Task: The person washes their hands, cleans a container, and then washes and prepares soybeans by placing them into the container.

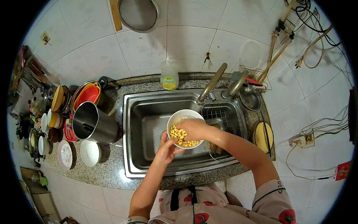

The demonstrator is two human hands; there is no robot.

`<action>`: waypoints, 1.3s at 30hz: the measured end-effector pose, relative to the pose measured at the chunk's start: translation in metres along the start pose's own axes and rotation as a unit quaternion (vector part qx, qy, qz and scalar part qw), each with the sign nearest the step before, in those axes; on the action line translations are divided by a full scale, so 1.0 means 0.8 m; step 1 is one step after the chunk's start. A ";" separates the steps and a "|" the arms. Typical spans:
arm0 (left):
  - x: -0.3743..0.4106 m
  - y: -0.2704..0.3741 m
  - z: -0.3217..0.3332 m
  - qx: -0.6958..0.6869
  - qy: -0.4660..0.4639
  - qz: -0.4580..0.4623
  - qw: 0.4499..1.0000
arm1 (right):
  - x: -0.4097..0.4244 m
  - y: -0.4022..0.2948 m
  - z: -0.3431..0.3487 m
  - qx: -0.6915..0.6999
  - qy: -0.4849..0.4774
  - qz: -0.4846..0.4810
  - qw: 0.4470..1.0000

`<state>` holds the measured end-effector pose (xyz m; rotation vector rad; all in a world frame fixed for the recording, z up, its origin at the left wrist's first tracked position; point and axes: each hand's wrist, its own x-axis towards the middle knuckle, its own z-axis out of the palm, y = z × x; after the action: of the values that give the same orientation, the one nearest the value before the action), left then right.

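Note:
My left hand [167, 149] grips the lower left rim of a white bowl [202, 119] over the stainless steel sink [148, 123]. Yellow beans, which look like soaked soybeans [179, 134], lie in the bowl. My right hand [193, 129] reaches into the bowl with its fingers among the beans; the fingertips are partly hidden, so I cannot tell whether they hold any. The metal faucet [212, 84] stands behind the bowl. To the right, partly under my right forearm, a wire rack [221, 116] sits in the sink.
A tall steel pot [109, 126], a white bowl [90, 153] and a floral plate [65, 155] stand on the granite counter at left, near stacked basins [88, 93]. A soap bottle [169, 75] is behind the sink. At right are a small metal bowl [251, 100] and a yellow oval object [261, 137].

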<state>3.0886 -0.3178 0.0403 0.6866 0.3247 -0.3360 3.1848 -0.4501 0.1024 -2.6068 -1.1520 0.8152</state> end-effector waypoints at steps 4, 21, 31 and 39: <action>0.006 -0.004 -0.004 0.000 0.001 -0.002 1.000 | -0.027 -0.017 -0.025 -0.024 0.068 0.007 0.997; 0.040 -0.003 0.011 -0.017 -0.006 0.006 1.000 | -0.054 0.126 0.050 0.192 0.483 0.080 0.850; 0.060 -0.007 0.015 -0.019 0.008 0.025 0.999 | 0.019 0.194 0.115 0.170 0.321 0.126 0.923; 0.063 -0.009 0.029 -0.036 0.000 0.025 0.999 | 0.047 0.224 0.095 0.902 0.318 0.124 0.264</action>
<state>3.1350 -0.3477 0.0330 0.6220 0.3176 -0.2756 3.2766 -0.5494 -0.0420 -0.5932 0.5827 0.3182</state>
